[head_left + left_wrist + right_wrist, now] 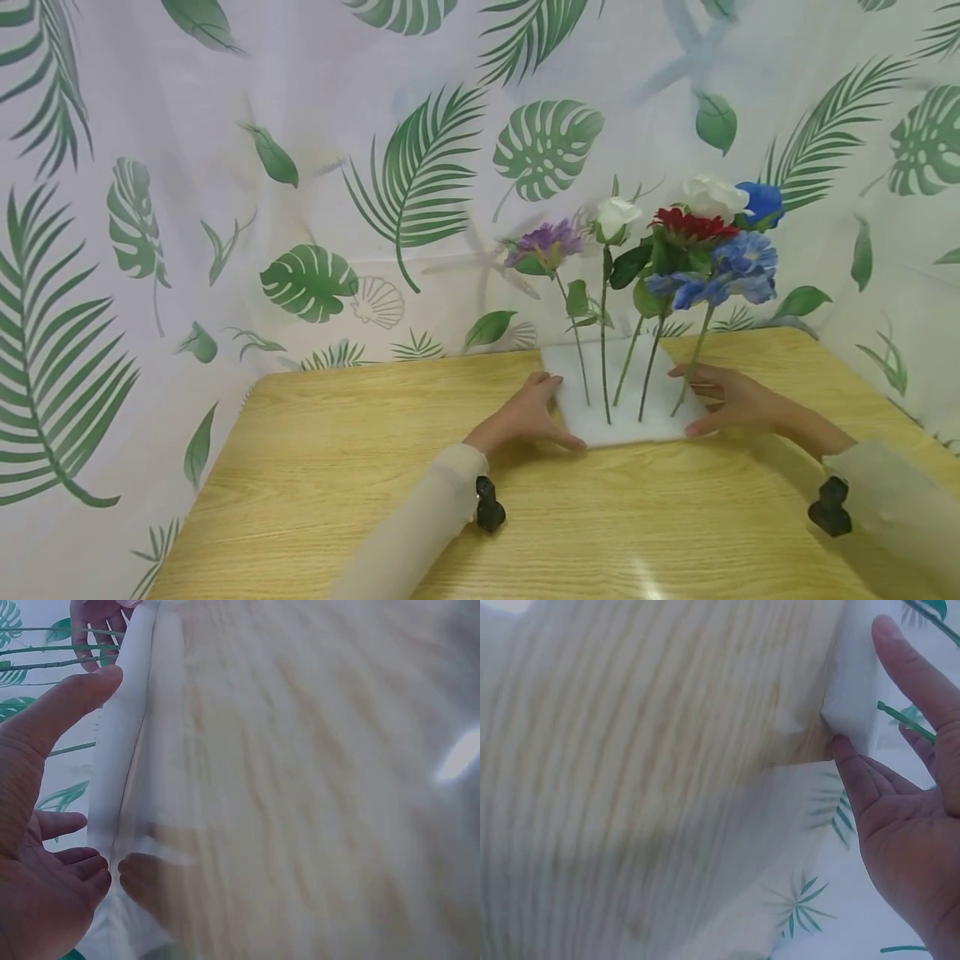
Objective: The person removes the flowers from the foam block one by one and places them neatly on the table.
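Observation:
A white foam block (660, 429) lies flat near the table's back edge, with artificial flowers standing upright in it. At its left side, my left hand (531, 412) rests with thumb and fingers spread around the front corner. My right hand (731, 402) touches the opposite side, thumb near the front corner and fingers farther back. Seen from the left wrist, the thumb reaches the edge of the block (131, 712). In the right wrist view, fingertips meet the corner of the block (851, 682). The flowers include a purple bloom (551, 243), a white rose (615, 217) and a red bloom (693, 223).
Light blue flowers (742, 262), a larger white bloom (714, 197) and a deep blue one (761, 202) cluster above the block's right side. The wood-grain table (360, 467) extends left and forward. A leaf-print curtain (315, 150) hangs behind it.

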The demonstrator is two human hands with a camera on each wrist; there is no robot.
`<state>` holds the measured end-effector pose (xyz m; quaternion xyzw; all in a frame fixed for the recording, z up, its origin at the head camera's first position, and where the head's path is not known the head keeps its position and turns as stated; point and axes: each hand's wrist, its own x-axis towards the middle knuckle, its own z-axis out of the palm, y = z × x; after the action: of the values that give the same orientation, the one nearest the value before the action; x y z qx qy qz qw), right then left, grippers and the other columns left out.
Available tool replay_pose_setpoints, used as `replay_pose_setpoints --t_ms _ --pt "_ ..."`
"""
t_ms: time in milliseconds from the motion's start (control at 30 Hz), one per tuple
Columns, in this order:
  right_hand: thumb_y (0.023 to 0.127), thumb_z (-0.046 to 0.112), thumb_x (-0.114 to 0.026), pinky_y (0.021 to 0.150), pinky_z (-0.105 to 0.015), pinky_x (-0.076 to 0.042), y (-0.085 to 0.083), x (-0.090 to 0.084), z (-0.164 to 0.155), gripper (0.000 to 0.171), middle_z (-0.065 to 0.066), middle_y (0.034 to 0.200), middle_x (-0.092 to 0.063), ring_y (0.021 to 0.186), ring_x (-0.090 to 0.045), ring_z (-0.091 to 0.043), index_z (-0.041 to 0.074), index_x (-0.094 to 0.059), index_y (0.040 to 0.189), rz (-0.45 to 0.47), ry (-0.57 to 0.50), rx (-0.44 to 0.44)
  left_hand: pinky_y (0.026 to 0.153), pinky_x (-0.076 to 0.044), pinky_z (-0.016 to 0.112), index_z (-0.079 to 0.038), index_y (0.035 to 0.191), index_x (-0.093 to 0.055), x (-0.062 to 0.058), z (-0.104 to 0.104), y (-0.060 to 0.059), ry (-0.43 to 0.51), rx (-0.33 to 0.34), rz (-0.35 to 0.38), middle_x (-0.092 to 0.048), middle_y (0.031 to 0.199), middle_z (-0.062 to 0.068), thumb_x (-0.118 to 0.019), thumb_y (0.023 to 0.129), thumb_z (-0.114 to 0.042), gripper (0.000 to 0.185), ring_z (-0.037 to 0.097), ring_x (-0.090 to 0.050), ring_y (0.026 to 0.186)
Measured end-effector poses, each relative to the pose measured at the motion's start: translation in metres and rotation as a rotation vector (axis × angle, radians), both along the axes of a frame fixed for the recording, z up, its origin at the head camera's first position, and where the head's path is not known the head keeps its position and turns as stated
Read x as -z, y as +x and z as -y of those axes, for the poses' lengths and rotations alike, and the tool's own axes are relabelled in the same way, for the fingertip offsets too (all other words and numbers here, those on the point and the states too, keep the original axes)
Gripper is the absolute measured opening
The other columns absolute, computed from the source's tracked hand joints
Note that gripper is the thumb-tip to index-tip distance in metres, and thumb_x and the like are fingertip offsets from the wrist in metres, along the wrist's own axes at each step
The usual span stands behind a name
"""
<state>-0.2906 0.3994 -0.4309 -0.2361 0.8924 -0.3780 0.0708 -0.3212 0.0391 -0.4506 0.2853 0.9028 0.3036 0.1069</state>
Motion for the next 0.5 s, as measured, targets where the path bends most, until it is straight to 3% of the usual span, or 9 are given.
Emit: replay_pose_setpoints --t_ms 500 --pt "0.079 0.011 -0.087 0.095 -0.064 -0.053 0.003 -0.004 0.048 0.080 -0.042 0.153 -0.034 0.133 -0.040 -0.066 -0.010 -0.044 0.143 0.029 -0.034 -0.066 0.124 -0.033 0.041 -0.005 0.159 -0.033 0.000 0.049 0.008 -0.036 0.002 -0.012 -0.026 0.166 0.020 -0.092 0.070 -0.048 0.114 0.032 -0.035 0.151"
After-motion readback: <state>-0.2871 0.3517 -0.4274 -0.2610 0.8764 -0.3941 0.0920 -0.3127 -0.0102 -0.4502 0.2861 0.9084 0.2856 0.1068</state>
